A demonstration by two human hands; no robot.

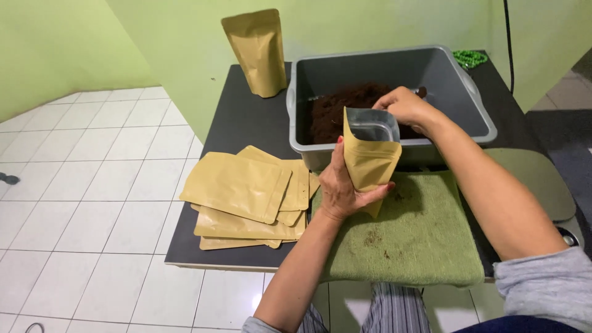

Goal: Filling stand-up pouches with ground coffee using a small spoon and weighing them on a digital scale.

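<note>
The left hand [338, 188] wraps an open tan pouch [370, 154], holding it upright at the grey tub [394, 68] rim for filling. The right hand [404, 106] curls inside over dark brown powder [336, 108]; what it grips cannot be told.

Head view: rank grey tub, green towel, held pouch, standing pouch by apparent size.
1. Green towel and grey tub: alike; towel is nearer, so unsure.
2. Held pouch in left hand and standing pouch: alike.

Pale green walls [185, 37] meet a white tiled floor [92, 185]; a low dark table [246, 117] stands there.
</note>
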